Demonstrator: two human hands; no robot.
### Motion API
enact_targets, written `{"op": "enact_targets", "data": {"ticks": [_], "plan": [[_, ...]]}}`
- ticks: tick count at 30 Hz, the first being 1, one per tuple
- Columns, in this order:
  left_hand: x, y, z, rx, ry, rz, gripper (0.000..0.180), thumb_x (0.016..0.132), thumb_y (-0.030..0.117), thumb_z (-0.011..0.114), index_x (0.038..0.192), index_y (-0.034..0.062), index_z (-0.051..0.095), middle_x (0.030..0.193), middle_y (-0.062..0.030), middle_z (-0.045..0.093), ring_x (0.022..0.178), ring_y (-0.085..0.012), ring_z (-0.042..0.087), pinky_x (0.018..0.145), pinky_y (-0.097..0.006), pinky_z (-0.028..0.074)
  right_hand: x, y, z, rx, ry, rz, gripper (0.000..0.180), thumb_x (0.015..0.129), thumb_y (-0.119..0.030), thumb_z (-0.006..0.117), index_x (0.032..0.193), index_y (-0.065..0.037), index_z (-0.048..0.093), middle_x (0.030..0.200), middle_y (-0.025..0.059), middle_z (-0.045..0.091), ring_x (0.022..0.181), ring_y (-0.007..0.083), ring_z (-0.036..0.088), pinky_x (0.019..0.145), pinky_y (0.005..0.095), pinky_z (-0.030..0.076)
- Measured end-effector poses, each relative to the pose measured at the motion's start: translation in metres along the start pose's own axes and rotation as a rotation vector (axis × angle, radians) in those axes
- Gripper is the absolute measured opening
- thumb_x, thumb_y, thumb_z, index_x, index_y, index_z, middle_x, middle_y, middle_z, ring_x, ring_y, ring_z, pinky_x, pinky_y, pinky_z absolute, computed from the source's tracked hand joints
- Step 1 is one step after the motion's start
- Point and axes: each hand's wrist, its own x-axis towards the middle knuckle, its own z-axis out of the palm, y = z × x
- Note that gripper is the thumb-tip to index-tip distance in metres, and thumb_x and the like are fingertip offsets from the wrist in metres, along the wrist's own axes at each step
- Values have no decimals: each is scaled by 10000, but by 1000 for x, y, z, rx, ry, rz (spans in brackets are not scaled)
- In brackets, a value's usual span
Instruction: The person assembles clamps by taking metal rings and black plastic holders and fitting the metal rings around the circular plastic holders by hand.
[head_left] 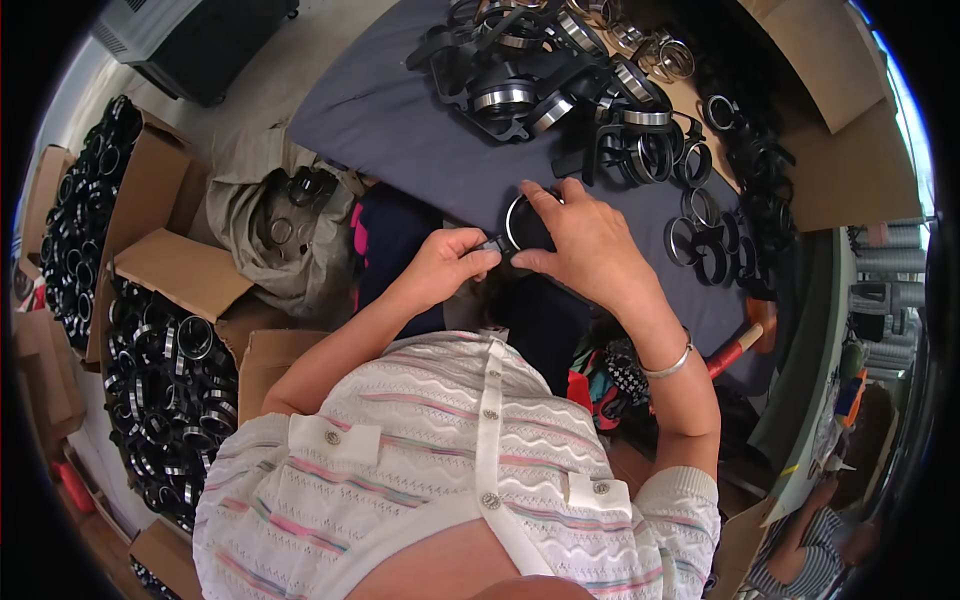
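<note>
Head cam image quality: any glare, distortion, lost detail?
Head view: strong fisheye, corners black; bright strip at upper right looks blown out; metal bands in the pile show highlights; black parts at upper right merge into shadow; left hand, right hand and the black ring they hold look reasonably sharp.

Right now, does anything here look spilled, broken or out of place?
Nothing looks plainly spilled or damaged. The oddest sight is the heap of black-and-silver rings on the grey cloth, tumbled at all angles rather than stacked. The black ring in the person's fingers is partly covered, so I can't judge it.
</note>
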Motion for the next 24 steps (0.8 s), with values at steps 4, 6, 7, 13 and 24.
{"op": "enact_targets", "data": {"ticks": [4, 6, 7, 13, 24], "plan": [[0, -3, 1, 9, 12, 26, 132, 855, 121, 587, 770, 20, 592, 667, 21, 548, 620, -49, 488, 579, -213, 404, 16, 4, 28, -57, 397, -394, 517, 755, -322, 645, 1177, -40, 540, 1197, 167, 527, 1129, 323, 495, 957, 447, 390], [1, -5, -3, 19, 26, 36, 102, 856, 103, 577, 820, 14, 613, 682, 19, 552, 635, -53, 494, 587, -212, 407, 24, 12, 49, -79, 353, -428, 503, 786, -344, 600, 1181, -39, 540, 1234, 146, 516, 1206, 302, 439, 1010, 478, 329], [-1, -7, -4, 3, 23, 23, 97, 856, 94, 575, 865, 10, 622, 696, 21, 554, 648, -54, 496, 597, -212, 410, 25, 12, 52, -87, 361, -424, 503, 786, -344, 600, 1181, -39, 540, 1234, 146, 516, 1206, 302, 439, 1010, 478, 329], [-5, -4, -8, 0, -21, -23, 105, 844, 75, 573, 911, 1, 609, 778, -6, 583, 695, -91, 524, 668, -229, 432, 24, 9, 53, 3, 350, -351, 493, 820, -340, 572, 1187, -14, 534, 1274, 120, 502, 1210, 274, 440, 1016, 475, 329], [2, -4, -7, -53, -46, 101, 156, 872, 160, 583, 867, 5, 598, 732, -28, 581, 648, -109, 526, 624, -238, 429, 15, 22, 48, 15, 423, -417, 586, 768, -324, 634, 1250, -28, 482, 1299, 177, 441, 1207, 342, 420, 1012, 497, 319]]}}
